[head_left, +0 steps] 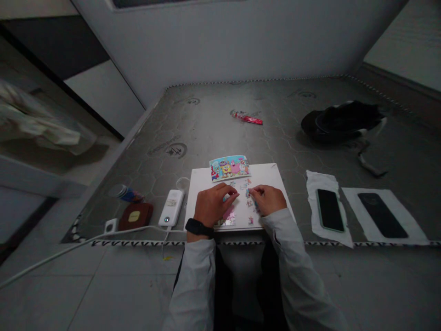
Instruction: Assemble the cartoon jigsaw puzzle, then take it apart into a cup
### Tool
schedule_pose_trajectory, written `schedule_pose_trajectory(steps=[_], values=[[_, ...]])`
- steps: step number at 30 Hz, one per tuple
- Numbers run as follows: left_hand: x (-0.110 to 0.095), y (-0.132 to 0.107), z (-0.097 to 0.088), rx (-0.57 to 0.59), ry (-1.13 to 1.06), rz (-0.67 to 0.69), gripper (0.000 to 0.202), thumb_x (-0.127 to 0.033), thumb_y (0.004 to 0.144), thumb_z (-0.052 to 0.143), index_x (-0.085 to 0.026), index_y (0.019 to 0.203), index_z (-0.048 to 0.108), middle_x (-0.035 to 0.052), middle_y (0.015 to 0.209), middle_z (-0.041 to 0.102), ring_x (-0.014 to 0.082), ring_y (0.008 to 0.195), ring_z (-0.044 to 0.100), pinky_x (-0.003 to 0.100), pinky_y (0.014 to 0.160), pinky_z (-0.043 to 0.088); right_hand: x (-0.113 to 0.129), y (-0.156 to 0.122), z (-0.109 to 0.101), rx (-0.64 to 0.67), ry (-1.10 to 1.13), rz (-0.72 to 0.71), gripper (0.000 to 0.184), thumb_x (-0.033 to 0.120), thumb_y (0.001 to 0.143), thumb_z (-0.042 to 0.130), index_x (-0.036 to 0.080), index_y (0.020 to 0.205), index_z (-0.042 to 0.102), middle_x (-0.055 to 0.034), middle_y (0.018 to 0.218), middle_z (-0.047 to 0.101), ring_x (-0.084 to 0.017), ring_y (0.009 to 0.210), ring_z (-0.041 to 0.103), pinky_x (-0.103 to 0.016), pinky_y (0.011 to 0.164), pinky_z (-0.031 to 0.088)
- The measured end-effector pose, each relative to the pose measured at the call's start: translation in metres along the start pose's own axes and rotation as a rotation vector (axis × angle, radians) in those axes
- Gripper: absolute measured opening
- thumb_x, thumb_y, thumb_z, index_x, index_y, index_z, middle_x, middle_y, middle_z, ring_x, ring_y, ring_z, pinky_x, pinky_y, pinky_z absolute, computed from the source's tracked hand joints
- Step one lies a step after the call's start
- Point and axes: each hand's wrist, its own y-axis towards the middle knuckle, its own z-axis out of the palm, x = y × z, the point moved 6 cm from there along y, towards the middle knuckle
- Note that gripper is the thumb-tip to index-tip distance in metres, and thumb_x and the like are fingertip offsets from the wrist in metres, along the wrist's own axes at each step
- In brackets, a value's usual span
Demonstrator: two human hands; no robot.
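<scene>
A white board (268, 177) lies at the near edge of a grey mattress. On it are small jigsaw pieces (230, 219) and, at its far edge, a colourful cartoon reference picture (229, 167). My left hand (213, 204), with a black watch on the wrist, rests curled on the board and pinches a puzzle piece. My right hand (268, 198) is also curled, pinching a small piece at its fingertips. Loose pieces (244, 185) lie between the two hands and the picture.
A white power bank (171, 208) with a cable, a brown case (135, 216) and a small can (123, 192) lie left of the board. Two phones (329, 209) (381, 215) rest on white cloths at right. A black bag (342, 120) and a red wrapper (247, 118) lie further back.
</scene>
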Motion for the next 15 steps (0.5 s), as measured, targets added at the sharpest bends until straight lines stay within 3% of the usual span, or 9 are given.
schedule_pose_trajectory(steps=[4,8,15], values=[[0.000,-0.001,-0.001,-0.012,0.003,0.004,0.016,-0.038,0.093,0.064,-0.025,0.093,0.073,-0.0020,0.095,0.075,0.0135,0.081,0.068,0.026,0.068,0.045,0.005,-0.002,-0.004,0.029,-0.156,0.038,0.025,0.043,0.092,0.060,0.024,0.086,0.075,-0.0014,0.086,0.075,-0.021,0.085,0.067,-0.034,0.075,0.036],[-0.001,0.000,-0.003,-0.028,0.015,-0.001,0.019,-0.040,0.094,0.063,-0.025,0.091,0.073,-0.0024,0.093,0.075,0.0121,0.074,0.066,0.026,0.064,0.043,0.012,-0.005,-0.010,0.053,-0.217,0.050,0.024,0.044,0.092,0.062,0.024,0.086,0.073,-0.0010,0.086,0.074,-0.021,0.084,0.065,-0.035,0.076,0.033],[0.006,0.000,-0.003,-0.066,0.006,-0.080,0.017,-0.038,0.094,0.062,-0.024,0.092,0.072,-0.0014,0.095,0.075,0.0150,0.085,0.068,0.026,0.070,0.045,0.017,-0.013,-0.001,0.165,-0.285,-0.011,0.021,0.042,0.078,0.078,0.026,0.090,0.072,0.0006,0.087,0.072,-0.021,0.089,0.063,-0.037,0.085,0.031]])
